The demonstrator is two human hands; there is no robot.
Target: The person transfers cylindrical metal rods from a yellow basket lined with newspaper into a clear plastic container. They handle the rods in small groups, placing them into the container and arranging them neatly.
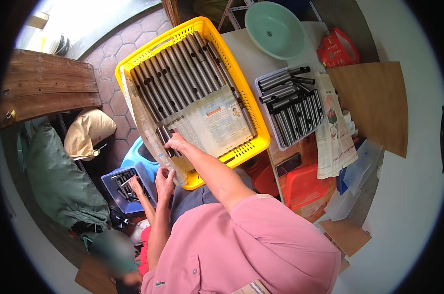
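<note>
A yellow plastic basket (pixel 262 131) holds a row of dark grey metal tubes (pixel 172 81), several with a round hole in the side. Newspaper (pixel 217 125) covers the tubes' near ends. At the basket's left side, my right hand (pixel 177 142) has its fingers closed on a short metal tube (pixel 164 133), lying beside another; the fingers partly hide it. My left hand (pixel 164 181) is at the near left corner, its curled fingertips against the edge of a pale lining sheet (pixel 148 125) hanging along the basket's side.
Left of me, a co-worker's hand (pixel 135 184) reaches into a blue bin (pixel 148 188) of dark tubes. On the right are a clear tray (pixel 283 146) of tubes, a green basin (pixel 275 30), a phone (pixel 288 164) and a red tray (pixel 307 186). Sacks (pixel 63 176) stand far left.
</note>
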